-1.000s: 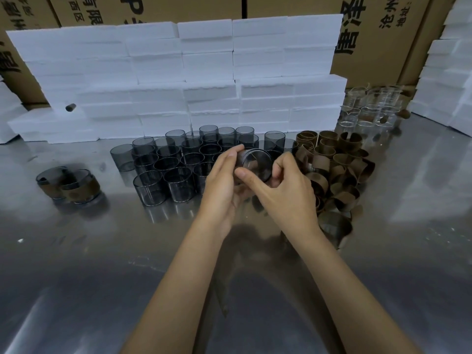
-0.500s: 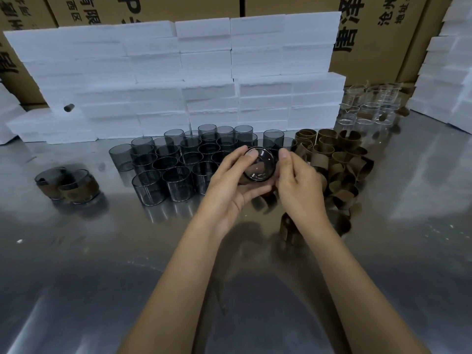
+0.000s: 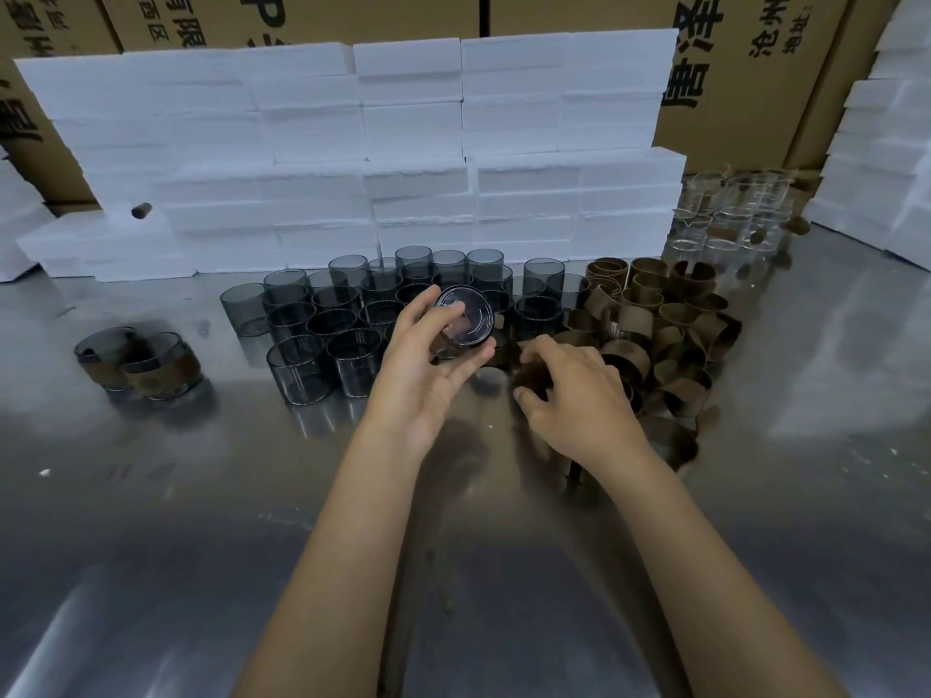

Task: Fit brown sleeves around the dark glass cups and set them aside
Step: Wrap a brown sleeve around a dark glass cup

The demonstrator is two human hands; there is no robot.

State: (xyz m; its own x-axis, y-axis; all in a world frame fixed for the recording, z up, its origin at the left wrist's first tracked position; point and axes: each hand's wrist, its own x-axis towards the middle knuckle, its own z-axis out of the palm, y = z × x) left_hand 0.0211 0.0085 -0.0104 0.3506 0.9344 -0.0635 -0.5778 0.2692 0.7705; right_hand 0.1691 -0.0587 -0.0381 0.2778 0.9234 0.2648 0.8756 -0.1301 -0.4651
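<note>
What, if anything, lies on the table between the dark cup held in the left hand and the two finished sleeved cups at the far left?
The group of unsleeved dark cups stands between the held cup in the left hand and the sleeved pair. Bare table nearer the person offers a free route.

left hand gripping dark cup, right hand on sleeves

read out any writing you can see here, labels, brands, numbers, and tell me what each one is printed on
"P": large black letter, cut off, on the cardboard boxes behind the foam blocks.
Black Chinese characters on those boxes, left, centre and right: cropped or tilted, not reliably readable.
Held cup, sleeves, table: no writing visible.
</note>
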